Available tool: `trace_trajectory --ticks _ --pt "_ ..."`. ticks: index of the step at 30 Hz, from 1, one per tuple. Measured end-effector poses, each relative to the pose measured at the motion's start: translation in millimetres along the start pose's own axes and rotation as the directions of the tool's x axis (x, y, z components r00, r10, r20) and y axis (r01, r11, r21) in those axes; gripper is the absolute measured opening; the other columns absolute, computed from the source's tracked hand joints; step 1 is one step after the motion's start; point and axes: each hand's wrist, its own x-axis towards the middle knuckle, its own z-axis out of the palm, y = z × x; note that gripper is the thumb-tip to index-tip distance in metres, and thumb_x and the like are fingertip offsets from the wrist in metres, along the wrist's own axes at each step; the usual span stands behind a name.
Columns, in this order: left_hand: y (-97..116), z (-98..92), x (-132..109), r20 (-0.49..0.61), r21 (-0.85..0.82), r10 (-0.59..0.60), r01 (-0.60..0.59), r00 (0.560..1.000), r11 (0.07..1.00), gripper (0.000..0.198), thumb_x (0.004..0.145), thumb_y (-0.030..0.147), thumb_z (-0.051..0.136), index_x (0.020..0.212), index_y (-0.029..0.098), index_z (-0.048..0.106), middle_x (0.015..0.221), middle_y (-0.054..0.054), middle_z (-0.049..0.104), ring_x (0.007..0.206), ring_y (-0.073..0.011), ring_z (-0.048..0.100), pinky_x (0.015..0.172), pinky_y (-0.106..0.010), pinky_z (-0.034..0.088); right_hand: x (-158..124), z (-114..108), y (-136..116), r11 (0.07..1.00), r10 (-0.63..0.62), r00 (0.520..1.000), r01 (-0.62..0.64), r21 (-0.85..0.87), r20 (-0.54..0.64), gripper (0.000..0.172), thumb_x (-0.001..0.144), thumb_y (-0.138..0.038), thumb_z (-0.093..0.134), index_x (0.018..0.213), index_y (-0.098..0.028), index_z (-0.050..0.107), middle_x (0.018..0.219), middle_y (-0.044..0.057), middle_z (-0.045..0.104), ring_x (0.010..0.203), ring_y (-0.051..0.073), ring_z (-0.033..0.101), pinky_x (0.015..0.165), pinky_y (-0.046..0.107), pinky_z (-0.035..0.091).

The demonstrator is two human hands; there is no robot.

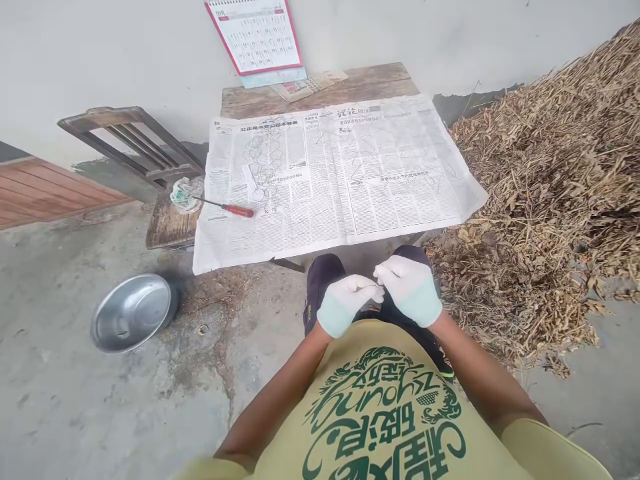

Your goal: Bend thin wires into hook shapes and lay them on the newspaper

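Head view: left hand (345, 303) touches right hand (411, 288), steel bowl (131, 313) well apart.

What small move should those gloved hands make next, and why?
Probably tug the white glove snug on the left hand: the right hand seems to pinch its fingertips above the lap, and neither holds anything I can make out. Both are apart from the newspaper and the red-handled screwdriver, so a snug fit before reaching forward seems sensible.
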Motion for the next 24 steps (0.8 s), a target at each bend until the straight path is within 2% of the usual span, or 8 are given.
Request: trace_trajectory --ticks 2,5,8,11,14,16,20,24 --pt "1.1 1.6 -4.2 0.034 -0.053 -0.035 0.037 0.999 0.998 0.014 0.084 0.029 0.075 0.076 0.017 0.076 0.08 -0.007 0.08 0.08 -0.0229 0.074 0.084 -0.037 0.059 1.8 0.8 -5.0 0.979 0.169 0.986 -0.169 0.112 0.014 0.032 0.095 -0.025 0.056 0.066 -0.022 0.069 0.063 0.0 0.069 0.062 0.015 0.064 0.065 0.028 0.047" --pt "-6.7 -0.8 -7.4 0.1 -0.101 -0.053 0.063 0.994 0.993 0.019 0.088 0.032 0.075 0.079 0.015 0.077 0.08 -0.008 0.08 0.08 -0.0236 0.075 0.084 -0.039 0.061 5.8 0.5 -8.9 0.939 0.29 0.955 -0.297 0.174 0.065 0.033 0.094 -0.029 0.058 0.063 -0.022 0.067 0.056 -0.002 0.064 0.058 0.014 0.062 0.063 0.026 0.047" --pt "-22.7 -5.1 -5.0 0.151 -0.223 -0.06 0.093 0.987 0.97 0.031 0.09 0.043 0.076 0.082 0.014 0.076 0.077 -0.01 0.078 0.079 -0.0242 0.076 0.086 -0.042 0.061 6.9 -4.2 -7.7 0.937 0.294 0.954 -0.301 0.177 0.067 0.033 0.097 -0.034 0.056 0.071 -0.021 0.071 0.059 -0.002 0.065 0.058 0.014 0.061 0.065 0.027 0.047" --pt "-34.2 -8.7 1.0 0.152 -0.409 -0.077 0.133 0.985 0.903 0.043 0.083 0.054 0.082 0.076 0.013 0.073 0.067 -0.008 0.075 0.074 -0.0234 0.075 0.088 -0.044 0.061 3.7 -11.0 2.7 0.948 0.276 0.961 -0.271 0.165 -0.008 0.031 0.1 -0.037 0.052 0.088 -0.021 0.076 0.072 0.0 0.072 0.064 0.015 0.065 0.07 0.029 0.05" --pt "-32.5 -11.6 6.1 0.163 -0.534 -0.084 0.16 0.983 0.831 0.048 0.074 0.058 0.088 0.068 0.015 0.068 0.06 -0.005 0.07 0.063 -0.0192 0.071 0.083 -0.042 0.062 -0.9 -12.3 22.0 0.969 0.231 0.968 -0.219 0.116 -0.094 0.029 0.098 -0.039 0.055 0.106 -0.02 0.076 0.094 0.007 0.079 0.09 0.021 0.073 0.091 0.035 0.053" --pt "-26.9 -12.7 7.6 0.175 -0.577 -0.083 0.171 0.981 0.799 0.049 0.072 0.057 0.09 0.065 0.015 0.066 0.061 -0.003 0.069 0.058 -0.0154 0.066 0.081 -0.04 0.062 -3.9 -8.7 33.4 0.953 0.272 0.962 -0.266 0.146 -0.021 0.03 0.097 -0.039 0.057 0.11 -0.018 0.074 0.099 0.009 0.08 0.093 0.023 0.073 0.092 0.037 0.054" --pt "-22.2 -13.2 7.3 0.155 -0.626 -0.08 0.161 0.985 0.763 0.049 0.072 0.057 0.091 0.065 0.016 0.064 0.064 -0.001 0.068 0.059 -0.0132 0.063 0.082 -0.039 0.061 -11.0 1.2 39.9 0.825 0.349 0.886 -0.445 0.348 0.307 0.035 0.096 -0.041 0.054 0.11 -0.015 0.073 0.079 0.006 0.076 0.062 0.017 0.065 0.063 0.032 0.053" --pt "-28.5 -15.9 5.6 0.173 -0.577 -0.069 0.158 0.983 0.801 0.05 0.077 0.06 0.086 0.065 0.016 0.065 0.061 -0.002 0.066 0.061 -0.0144 0.063 0.079 -0.035 0.058 -16.2 5.4 35.6 0.745 0.341 0.884 -0.462 0.482 0.32 0.034 0.095 -0.04 0.056 0.107 -0.014 0.075 0.061 -0.002 0.065 0.051 0.012 0.052 0.055 0.028 0.045"
